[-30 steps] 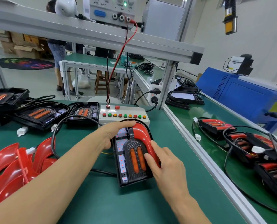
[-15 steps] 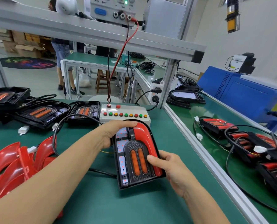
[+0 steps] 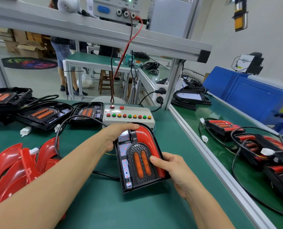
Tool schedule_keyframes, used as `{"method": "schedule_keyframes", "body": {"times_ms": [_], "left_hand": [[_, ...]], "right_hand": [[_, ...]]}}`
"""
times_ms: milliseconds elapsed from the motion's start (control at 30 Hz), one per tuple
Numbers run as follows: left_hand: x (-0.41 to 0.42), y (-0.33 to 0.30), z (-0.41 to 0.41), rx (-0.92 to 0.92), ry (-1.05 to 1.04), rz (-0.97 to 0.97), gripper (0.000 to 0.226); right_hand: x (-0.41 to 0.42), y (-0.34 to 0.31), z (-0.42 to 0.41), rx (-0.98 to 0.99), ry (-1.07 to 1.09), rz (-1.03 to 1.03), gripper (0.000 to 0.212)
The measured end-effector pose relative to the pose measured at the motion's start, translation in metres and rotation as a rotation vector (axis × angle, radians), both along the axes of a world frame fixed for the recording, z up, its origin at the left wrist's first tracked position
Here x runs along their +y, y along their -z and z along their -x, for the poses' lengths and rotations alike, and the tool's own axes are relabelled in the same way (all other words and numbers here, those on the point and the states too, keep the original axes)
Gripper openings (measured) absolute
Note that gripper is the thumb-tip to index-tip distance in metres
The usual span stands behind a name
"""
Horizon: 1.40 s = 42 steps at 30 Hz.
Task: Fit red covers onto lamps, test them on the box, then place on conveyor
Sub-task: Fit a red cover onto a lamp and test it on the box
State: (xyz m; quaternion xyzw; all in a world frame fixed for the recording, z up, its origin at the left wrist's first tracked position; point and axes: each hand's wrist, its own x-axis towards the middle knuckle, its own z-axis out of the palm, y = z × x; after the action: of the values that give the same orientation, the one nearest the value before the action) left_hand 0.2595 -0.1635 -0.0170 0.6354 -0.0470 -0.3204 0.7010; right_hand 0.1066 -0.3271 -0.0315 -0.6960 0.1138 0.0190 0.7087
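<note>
Tail lamp [image 3: 138,160] with red cover [image 3: 145,138] held over green bench [image 3: 104,204] just before test box [image 3: 128,115], left hand [image 3: 116,135] gripping far end, right hand [image 3: 171,166] gripping near right edge, thumb on cover.

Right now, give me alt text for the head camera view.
Both hands grip a black lamp with a red cover over a green bench: left hand at its top, right hand at its lower right. A button test box sits behind.

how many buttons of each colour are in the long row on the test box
red buttons: 3
green buttons: 3
orange buttons: 3
total: 9 in the long row on the test box
</note>
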Motion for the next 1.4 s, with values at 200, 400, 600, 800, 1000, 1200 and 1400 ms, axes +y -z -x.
{"method": "schedule_keyframes", "body": {"times_ms": [200,400,600,800,1000,1200,1400], "left_hand": [[0.003,-0.003,0.002,0.019,0.055,-0.012,0.041],[0.004,-0.009,0.006,-0.155,-0.019,-0.185,0.04],[0.013,-0.011,0.014,-0.563,-0.086,-0.465,0.036],[0.032,-0.019,0.021,-0.83,-0.126,-0.689,0.028],[0.075,-0.035,0.023,-0.895,-0.209,-0.848,0.029],[0.15,-0.041,0.017,-0.771,-0.377,-1.014,0.032],[0.221,-0.034,0.02,-0.645,-0.508,-1.144,0.028]], "right_hand": [[0.008,-0.008,-0.012,-0.024,-0.056,0.031,0.048],[0.016,-0.006,-0.024,-0.052,-0.085,-0.079,0.036],[0.02,0.002,-0.027,-0.037,-0.116,-0.14,0.04],[0.022,0.008,-0.034,0.019,-0.044,-0.119,0.027],[0.02,0.012,-0.043,0.103,0.013,-0.026,0.02],[0.02,0.01,-0.046,0.135,0.013,0.055,0.019],[0.021,0.007,-0.046,0.148,0.026,0.129,0.017]]}}
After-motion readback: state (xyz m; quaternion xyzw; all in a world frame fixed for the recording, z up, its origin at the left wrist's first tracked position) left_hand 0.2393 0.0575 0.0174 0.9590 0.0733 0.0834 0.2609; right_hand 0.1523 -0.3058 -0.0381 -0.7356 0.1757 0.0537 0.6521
